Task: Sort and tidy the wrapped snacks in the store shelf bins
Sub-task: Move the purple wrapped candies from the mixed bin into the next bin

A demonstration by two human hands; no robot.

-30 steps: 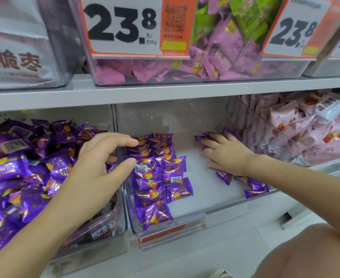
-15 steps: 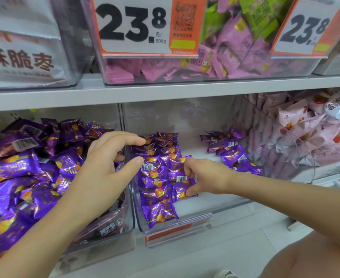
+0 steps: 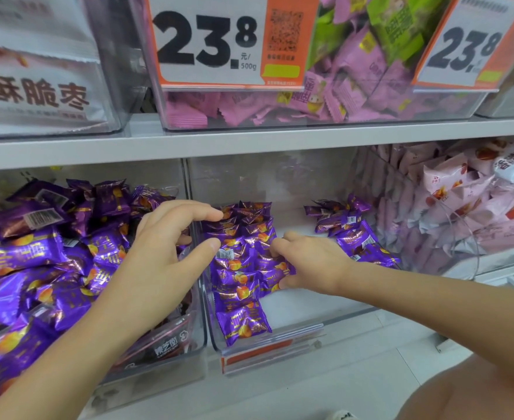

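Small purple wrapped snacks with an orange fruit print lie in two neat columns (image 3: pixel 237 277) at the left side of the clear middle bin (image 3: pixel 310 304). A loose heap of the same purple snacks (image 3: pixel 346 228) sits at the bin's back right. My right hand (image 3: pixel 313 262) reaches into this bin, thumb and fingers pinched around a purple snack packet (image 3: pixel 280 268) in the right column. My left hand (image 3: pixel 158 256) hovers over the wall between the left and middle bins, fingers spread and holding nothing.
The left bin (image 3: pixel 158 353) is piled high with larger purple packets (image 3: pixel 37 262). Pale pink packets (image 3: pixel 462 207) fill the right bin. Above the grey shelf edge (image 3: pixel 249 140), a bin of pink and green packets (image 3: pixel 355 86) carries a 23.8 price tag (image 3: pixel 207 40).
My right hand left the loose heap at the back right, moved left to the neat columns and closed on a packet there. My left hand has stayed hovering in place.
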